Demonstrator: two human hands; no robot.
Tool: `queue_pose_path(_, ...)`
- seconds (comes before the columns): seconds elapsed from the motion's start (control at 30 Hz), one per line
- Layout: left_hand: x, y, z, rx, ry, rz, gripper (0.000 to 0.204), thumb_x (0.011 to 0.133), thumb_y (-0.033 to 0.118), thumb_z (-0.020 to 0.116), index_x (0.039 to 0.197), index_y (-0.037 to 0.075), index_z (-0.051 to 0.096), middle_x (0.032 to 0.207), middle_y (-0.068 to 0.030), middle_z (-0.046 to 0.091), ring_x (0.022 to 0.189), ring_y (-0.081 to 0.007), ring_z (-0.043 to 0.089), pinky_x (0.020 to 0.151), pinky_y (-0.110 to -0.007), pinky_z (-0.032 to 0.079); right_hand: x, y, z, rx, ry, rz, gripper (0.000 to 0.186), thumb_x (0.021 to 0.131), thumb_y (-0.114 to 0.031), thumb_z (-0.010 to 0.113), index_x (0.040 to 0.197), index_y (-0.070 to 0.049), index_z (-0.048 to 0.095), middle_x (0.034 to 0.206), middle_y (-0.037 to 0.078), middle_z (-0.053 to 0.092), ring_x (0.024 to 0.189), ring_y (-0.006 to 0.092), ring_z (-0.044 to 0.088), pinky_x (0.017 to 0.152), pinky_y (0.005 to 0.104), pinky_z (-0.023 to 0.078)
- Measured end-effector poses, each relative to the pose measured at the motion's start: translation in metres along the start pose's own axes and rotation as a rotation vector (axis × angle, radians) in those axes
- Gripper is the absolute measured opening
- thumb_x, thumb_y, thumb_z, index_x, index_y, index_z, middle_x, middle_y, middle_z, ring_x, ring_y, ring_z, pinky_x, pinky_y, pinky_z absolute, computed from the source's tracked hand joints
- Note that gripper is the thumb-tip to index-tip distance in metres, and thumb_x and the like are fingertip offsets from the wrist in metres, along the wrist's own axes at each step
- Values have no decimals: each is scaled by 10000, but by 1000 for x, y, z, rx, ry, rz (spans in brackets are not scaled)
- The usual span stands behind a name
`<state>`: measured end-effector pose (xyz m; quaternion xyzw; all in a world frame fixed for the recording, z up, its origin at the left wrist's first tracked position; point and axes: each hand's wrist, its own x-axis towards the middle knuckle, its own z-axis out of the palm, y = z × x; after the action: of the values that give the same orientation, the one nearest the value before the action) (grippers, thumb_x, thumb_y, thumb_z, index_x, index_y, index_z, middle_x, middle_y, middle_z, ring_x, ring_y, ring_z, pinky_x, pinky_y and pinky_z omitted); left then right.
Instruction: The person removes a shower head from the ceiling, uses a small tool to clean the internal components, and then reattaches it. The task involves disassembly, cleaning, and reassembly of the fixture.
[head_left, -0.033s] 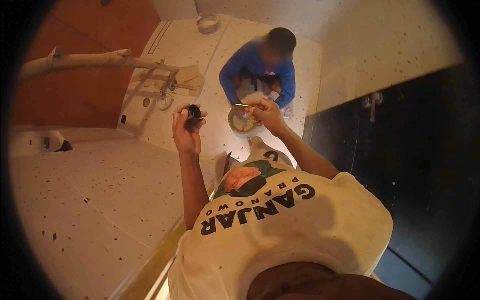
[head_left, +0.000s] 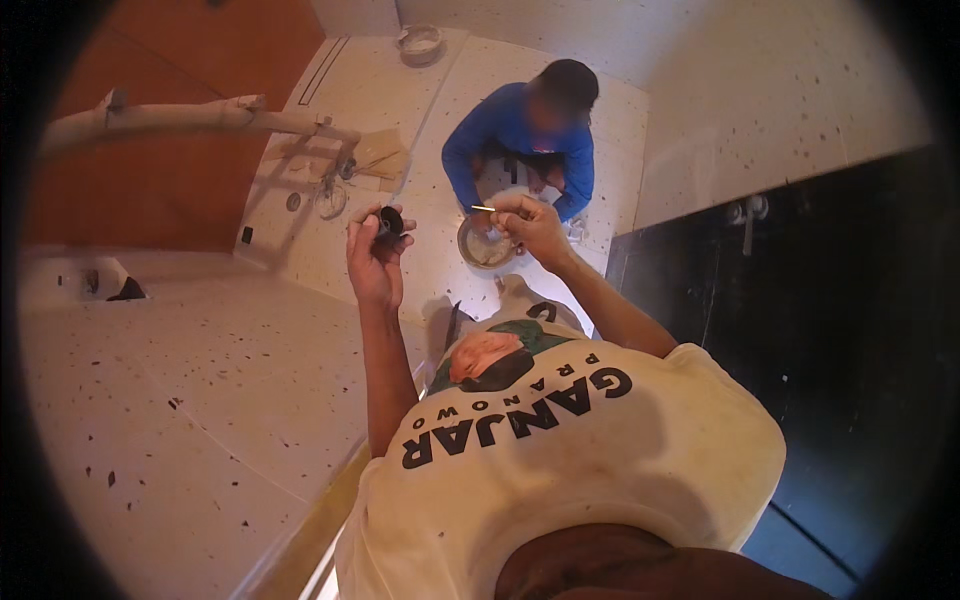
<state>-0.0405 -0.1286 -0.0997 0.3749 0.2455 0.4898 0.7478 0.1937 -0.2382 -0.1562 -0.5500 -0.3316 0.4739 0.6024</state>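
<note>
My left hand is raised with its fingers curled round a small black hollow cylinder, its dark open end showing. To the right, my right hand pinches a short, thin, pale rod between thumb and fingers. The rod points left toward the cylinder, well apart from it; its exact kind is too small to tell. Beyond and below my right hand, a co-worker in a blue top crouches on the floor. One of that person's hands is at a round basin holding pale material.
A black door with a handle stands at the right. A second round basin rests at the back. On the left, a pale wooden pole crosses near a reddish-brown panel. Pieces of board lie on the speckled floor.
</note>
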Motion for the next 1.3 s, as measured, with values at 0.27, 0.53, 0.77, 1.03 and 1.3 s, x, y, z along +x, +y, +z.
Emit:
queue_pose_path(0.27,173,29,-17,-141,99,-169,215,962,181,560,1141,73,509,1057,-126,637,988,-283,649,878,-466,547,160,-50,54,-78,12,161,189,893,-60,579,1020,31,685,876,42,666,745,85,587,659,237,485)
queue_pose_path(0.53,344,65,-117,-92,72,-366,206,957,146,552,1133,71,478,1067,-139,617,1022,-295,645,920,-499,538,352,-34,179,-87,68,104,234,905,-57,547,1068,24,695,884,55,687,727,100,607,678,244,514)
queue_pose_path(0.77,460,139,-182,-53,38,-456,159,972,134,512,1119,83,477,1112,-171,625,1039,-295,649,910,-494,547,482,-51,289,-253,5,34,221,909,-69,589,1086,18,689,942,58,677,795,106,619,715,245,521)
queue_pose_path(1.03,545,169,-214,-59,15,-396,158,985,158,519,1126,103,475,1109,-121,610,1022,-259,640,875,-445,545,557,-87,339,-527,-69,-188,397,839,-185,710,1207,-48,646,1064,110,626,943,194,623,768,300,529)
queue_pose_path(1.3,649,179,-215,-86,89,-328,205,987,168,537,1153,88,447,1087,-136,609,973,-234,646,834,-382,555,670,-108,355,-783,-91,-393,474,742,-244,803,1157,-74,652,977,110,607,850,238,590,682,338,514)
